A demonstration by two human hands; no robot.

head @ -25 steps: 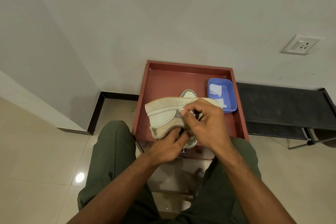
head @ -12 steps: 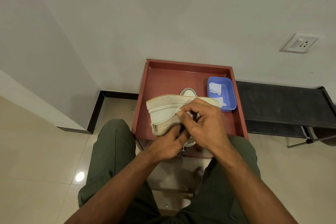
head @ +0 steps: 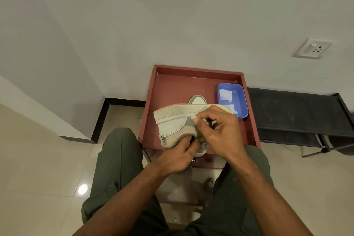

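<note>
while your left hand (head: pixel 178 156) grips the shoe (head: pixel 172 120) at its opening, fingers curled up into it, the shoe is held on its side above the near edge of the tray (head: pixel 172 86), sole edge uppermost. your right hand (head: pixel 220 132) pinches a small white wipe (head: pixel 203 120) between thumb and curled fingers, pressed to the shoe's side just below the sole. a second shoe (head: pixel 197 99) lies on the tray underneath, mostly hidden. a blue tub (head: pixel 241 99) sits at the tray's right edge with white pieces (head: pixel 226 94) inside.
</note>
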